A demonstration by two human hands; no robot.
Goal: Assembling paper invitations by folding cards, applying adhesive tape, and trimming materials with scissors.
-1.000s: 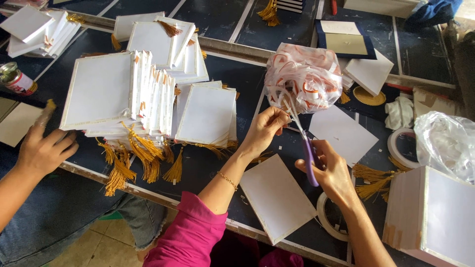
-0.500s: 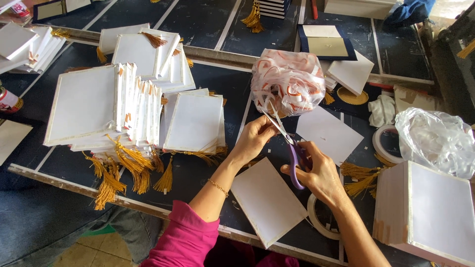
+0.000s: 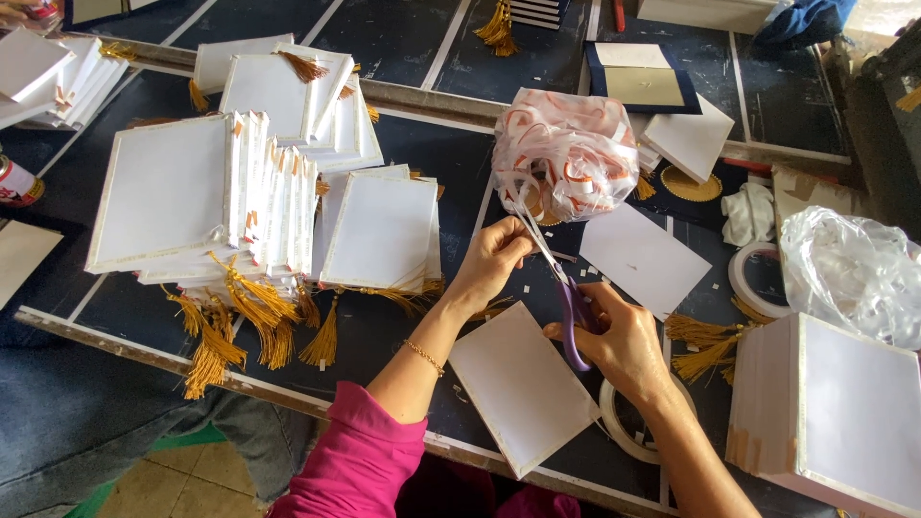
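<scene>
My left hand (image 3: 491,261) is pinched on a thin strip of ribbon that comes out of a plastic bag of white and orange ribbon (image 3: 568,153). In my right hand (image 3: 622,343) are purple-handled scissors (image 3: 574,317). Their blades point up and to the left, reaching the ribbon beside my left fingers. A white card (image 3: 523,388) lies on the dark table below both hands. My sleeve is pink, and a thin bracelet sits on my left wrist.
Stacks of white cards with gold tassels (image 3: 240,206) fill the left. A white card (image 3: 645,259), two tape rolls (image 3: 758,280) (image 3: 619,427), a white box (image 3: 849,417), a clear plastic bag (image 3: 854,273) and a navy folder (image 3: 641,84) lie right. Another person's jeans-clad leg (image 3: 86,422) is lower left.
Another person's hand at the left edge has gone from view. My hands stay at the ribbon bag, and the scissors have shifted slightly along the strip.
</scene>
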